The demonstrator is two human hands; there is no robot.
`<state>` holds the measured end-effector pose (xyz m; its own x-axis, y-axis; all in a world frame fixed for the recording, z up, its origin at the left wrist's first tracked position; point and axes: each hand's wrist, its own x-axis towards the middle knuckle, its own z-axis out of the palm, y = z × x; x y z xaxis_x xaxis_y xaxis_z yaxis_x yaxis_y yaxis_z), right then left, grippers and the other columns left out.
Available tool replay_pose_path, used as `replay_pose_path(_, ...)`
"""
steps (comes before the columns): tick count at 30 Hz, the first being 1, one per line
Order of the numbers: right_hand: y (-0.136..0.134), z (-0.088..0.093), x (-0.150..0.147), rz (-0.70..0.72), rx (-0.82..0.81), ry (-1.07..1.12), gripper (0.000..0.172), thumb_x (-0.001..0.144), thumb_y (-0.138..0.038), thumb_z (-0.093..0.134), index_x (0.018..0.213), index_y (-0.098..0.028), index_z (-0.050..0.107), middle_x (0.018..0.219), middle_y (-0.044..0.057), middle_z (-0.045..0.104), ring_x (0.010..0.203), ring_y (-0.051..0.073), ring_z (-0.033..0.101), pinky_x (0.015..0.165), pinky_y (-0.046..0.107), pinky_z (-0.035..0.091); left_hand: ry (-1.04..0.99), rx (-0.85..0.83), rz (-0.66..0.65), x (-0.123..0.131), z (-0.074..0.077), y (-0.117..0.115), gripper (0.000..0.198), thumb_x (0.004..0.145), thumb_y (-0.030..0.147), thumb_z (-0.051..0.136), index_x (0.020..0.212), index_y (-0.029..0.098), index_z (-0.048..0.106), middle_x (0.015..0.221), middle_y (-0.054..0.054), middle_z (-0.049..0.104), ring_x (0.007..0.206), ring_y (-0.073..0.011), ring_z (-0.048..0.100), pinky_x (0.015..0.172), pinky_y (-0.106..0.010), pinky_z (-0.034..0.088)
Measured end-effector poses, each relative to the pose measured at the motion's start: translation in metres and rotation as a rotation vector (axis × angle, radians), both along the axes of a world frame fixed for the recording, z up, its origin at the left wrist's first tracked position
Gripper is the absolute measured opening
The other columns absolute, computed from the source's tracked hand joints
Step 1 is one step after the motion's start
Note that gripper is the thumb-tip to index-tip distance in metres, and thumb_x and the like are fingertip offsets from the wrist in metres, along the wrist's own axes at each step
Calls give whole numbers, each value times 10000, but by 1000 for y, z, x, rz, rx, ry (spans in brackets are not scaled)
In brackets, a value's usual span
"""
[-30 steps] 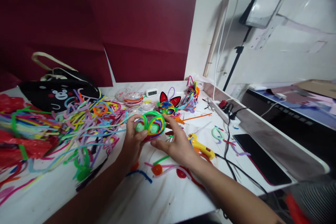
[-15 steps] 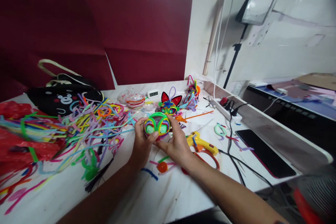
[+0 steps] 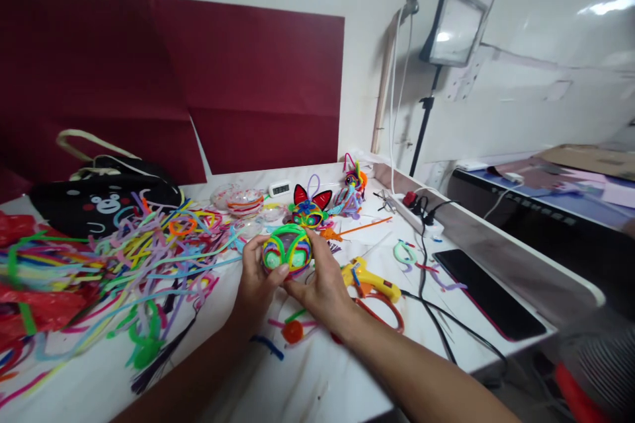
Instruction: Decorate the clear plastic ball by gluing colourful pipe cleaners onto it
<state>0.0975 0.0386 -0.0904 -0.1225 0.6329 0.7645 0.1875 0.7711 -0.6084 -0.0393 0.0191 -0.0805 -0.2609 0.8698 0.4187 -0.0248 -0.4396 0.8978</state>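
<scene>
Between my two hands I hold a round pipe-cleaner mask ornament [image 3: 286,252], striped in several colours with green around two pale green eyes. My left hand [image 3: 258,284] grips its left side, thumb across the lower front. On the other side my right hand [image 3: 325,277] closes around the right edge, with fingers partly hidden behind it. Just beyond stands a finished-looking mask with red and black ears [image 3: 311,206]. Under and right of my right wrist lies a yellow glue gun [image 3: 372,279]. An orange disc [image 3: 292,331] and a blue pipe-cleaner piece [image 3: 268,347] lie nearer me.
A tangled heap of pipe cleaners [image 3: 163,248] covers the left side, by a black bag [image 3: 106,198]. Clear bowls [image 3: 243,201] and a small digital timer [image 3: 279,190] stand behind. To the right are a phone [image 3: 489,294], a power strip [image 3: 417,215] and black cables [image 3: 423,277].
The camera view has tilted up and shifted slightly right, so the table items appear lower and further left. Both hands still hold the ornament in nearly the same grip.
</scene>
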Motion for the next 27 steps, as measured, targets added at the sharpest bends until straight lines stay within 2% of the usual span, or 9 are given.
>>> replay_pose_path(10,6,-9,-1,-54,68,-45,826,759,-243,740,1478,-157,342,1349,173,541,1260,292,539,1070,457,493,14,-97,53,1,-2,-1,600,709,340,782,1205,264,452,1109,-23,621,993,-204,634,865,-339,526)
replay_pose_path(15,4,-8,0,-60,77,-55,858,767,-238,752,1496,-153,309,1352,181,532,1269,291,532,1076,445,492,2,-92,31,4,1,-5,600,696,335,795,1181,267,449,1115,-24,641,1006,-216,656,870,-348,541)
replay_pose_path(20,2,-9,-1,-58,75,-48,838,773,-227,739,1490,-157,311,1348,184,530,1269,296,532,1070,455,495,10,-96,62,4,-1,-4,624,674,344,813,1178,261,455,1079,-23,640,979,-218,660,864,-361,550)
replay_pose_path(27,1,-13,-1,-69,58,-56,849,780,-226,718,1506,-167,282,1379,185,513,1300,301,516,1085,471,482,-4,-93,48,7,1,-5,619,662,335,820,1157,259,457,1093,-21,627,989,-199,651,863,-329,551)
